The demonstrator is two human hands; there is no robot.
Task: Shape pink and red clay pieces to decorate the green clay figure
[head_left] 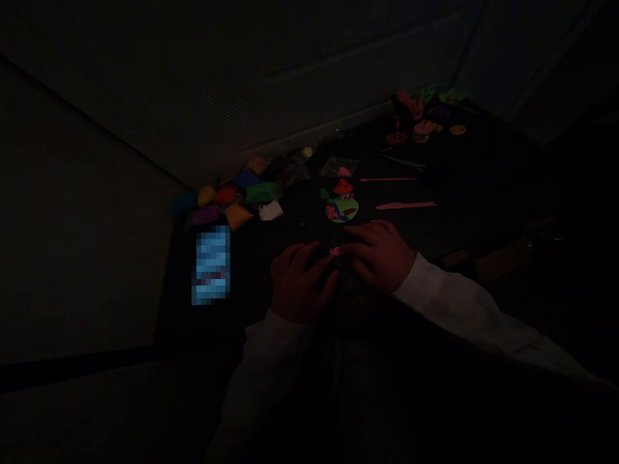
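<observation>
On the dark tabletop lies a small pink clay piece (335,251) between my two hands. My left hand (302,283) rests palm down with its fingers apart, the index fingertip right at the left side of the piece. From the other side, my right hand (382,254) reaches in, fingers spread, a fingertip at or very near the pink clay. Neither hand is closed around anything. Just beyond stands a clay model (342,207): a green disc base with a red-roofed little house, pink bits and a blue strip. The light is very dim, so contact is hard to judge.
Several bags of coloured clay (261,192) lie at the back left, near a lit, blurred phone (211,265). A pink clay knife (406,205) and a thin pink stick tool (387,179) lie right of the model. Clay figures (423,131) stand back right, by the wall.
</observation>
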